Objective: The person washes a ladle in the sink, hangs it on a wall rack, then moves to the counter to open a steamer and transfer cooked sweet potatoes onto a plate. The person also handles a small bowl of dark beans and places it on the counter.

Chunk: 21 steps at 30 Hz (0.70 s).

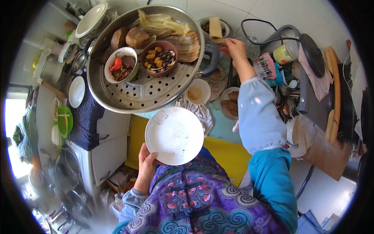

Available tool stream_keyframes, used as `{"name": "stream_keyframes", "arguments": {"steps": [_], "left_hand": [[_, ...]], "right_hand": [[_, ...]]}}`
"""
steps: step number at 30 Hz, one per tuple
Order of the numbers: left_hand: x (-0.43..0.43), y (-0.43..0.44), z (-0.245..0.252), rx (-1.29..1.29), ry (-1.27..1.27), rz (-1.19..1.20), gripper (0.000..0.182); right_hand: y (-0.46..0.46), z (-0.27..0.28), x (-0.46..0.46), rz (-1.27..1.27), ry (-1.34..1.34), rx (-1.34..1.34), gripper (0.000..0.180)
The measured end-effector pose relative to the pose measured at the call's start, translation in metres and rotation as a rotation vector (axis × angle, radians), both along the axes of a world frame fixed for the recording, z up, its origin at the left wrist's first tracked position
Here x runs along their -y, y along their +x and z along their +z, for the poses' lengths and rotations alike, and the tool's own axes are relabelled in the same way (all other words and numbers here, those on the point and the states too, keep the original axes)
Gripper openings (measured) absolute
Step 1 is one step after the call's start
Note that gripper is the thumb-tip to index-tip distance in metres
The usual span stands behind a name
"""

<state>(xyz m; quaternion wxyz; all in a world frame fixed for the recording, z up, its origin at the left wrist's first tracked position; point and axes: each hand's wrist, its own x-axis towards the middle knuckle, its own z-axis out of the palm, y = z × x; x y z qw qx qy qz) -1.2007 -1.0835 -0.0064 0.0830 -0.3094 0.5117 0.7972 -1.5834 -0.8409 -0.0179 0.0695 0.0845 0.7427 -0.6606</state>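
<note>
My left hand (148, 163) grips the rim of a white plate (175, 136) with a few crumbs and stains on it, held before my body. My right hand (233, 51) reaches to the back of the counter; its fingertips are at a folded pale sponge or cloth (215, 28) lying across a bowl with dark contents (205, 27). Whether they grip it is unclear. Left of that hand stands a large steel steamer tray (128, 95) with a white bowl of dark food (134, 74), a brown bowl of beans and yellow pieces (160, 73), brown lumps (137, 38) and dried husks (187, 46).
A small bowl with brown liquid (208, 95) and a bowl of brown pieces (225, 112) stand on the counter. A pink packet (264, 65), a jar (285, 52) and a black cable (257, 20) lie to the right. A white dish (76, 92) is at left.
</note>
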Motion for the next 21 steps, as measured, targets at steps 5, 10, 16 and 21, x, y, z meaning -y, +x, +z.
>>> {"name": "stream_keyframes", "arguments": {"steps": [5,10,16,21], "left_hand": [[0.011,0.021,-0.003,0.032,0.006,0.086,0.041],[0.025,0.058,0.000,0.010,-0.016,0.342,0.040],[0.074,0.098,0.010,-0.034,-0.066,0.530,0.041],[0.144,0.118,0.016,-0.122,-0.119,0.565,0.035]], "right_hand": [[0.079,-0.006,0.006,-0.052,-0.022,-0.278,0.028],[0.190,-0.031,0.032,0.019,0.004,-0.271,0.023],[0.289,0.004,0.100,0.464,0.275,-0.453,0.016],[0.332,0.040,0.219,1.118,0.599,-0.892,0.039]]}}
